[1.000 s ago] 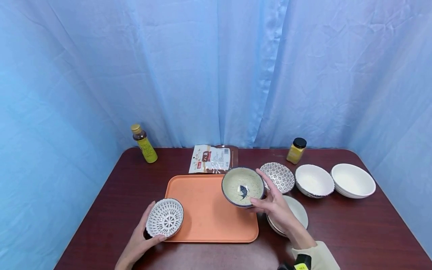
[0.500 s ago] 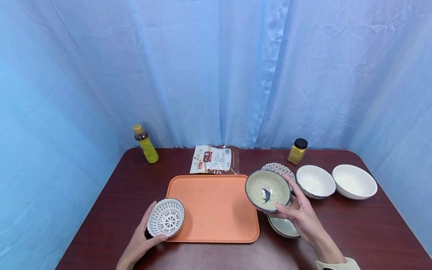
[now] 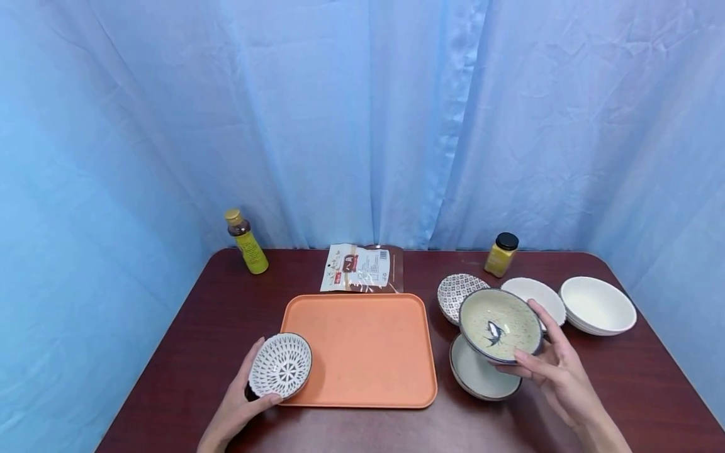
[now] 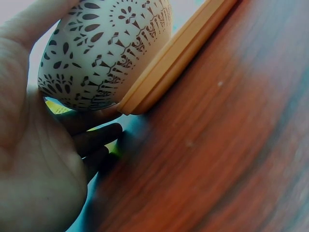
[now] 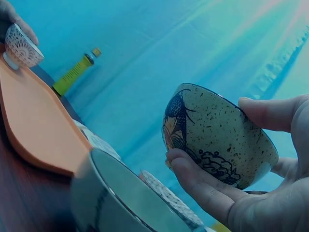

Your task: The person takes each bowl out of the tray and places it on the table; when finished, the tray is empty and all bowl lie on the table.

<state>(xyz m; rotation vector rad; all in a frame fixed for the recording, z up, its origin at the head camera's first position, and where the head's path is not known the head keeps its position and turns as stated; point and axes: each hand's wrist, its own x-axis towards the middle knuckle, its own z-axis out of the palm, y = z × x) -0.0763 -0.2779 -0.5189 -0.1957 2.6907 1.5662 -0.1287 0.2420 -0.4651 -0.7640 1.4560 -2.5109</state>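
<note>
My left hand (image 3: 240,396) grips a small white bowl (image 3: 281,366) with a dark petal pattern, its thumb and fingers round the side. That bowl stands over the left front corner of the orange tray (image 3: 362,352); in the left wrist view the patterned bowl (image 4: 111,53) meets the tray's edge (image 4: 174,55). My right hand (image 3: 557,377) holds a speckled beige bowl (image 3: 501,324) with a blue fish inside, thumb at the near rim. The right wrist view shows this beige bowl (image 5: 217,135) raised, with a dark fish drawn outside. Beneath it sits a pale grey-green bowl (image 3: 481,377).
Behind the pale bowl stands a dotted patterned bowl (image 3: 457,294). White bowls stand at the right, one partly hidden (image 3: 532,292) and one stacked (image 3: 597,305). A yellow jar (image 3: 501,257), a food pouch (image 3: 362,267) and a green-labelled bottle (image 3: 249,245) line the back.
My right hand has carried the beige fish bowl rightward, from over the tray to above the pale bowl. The left hand and its bowl stay nearly where they were.
</note>
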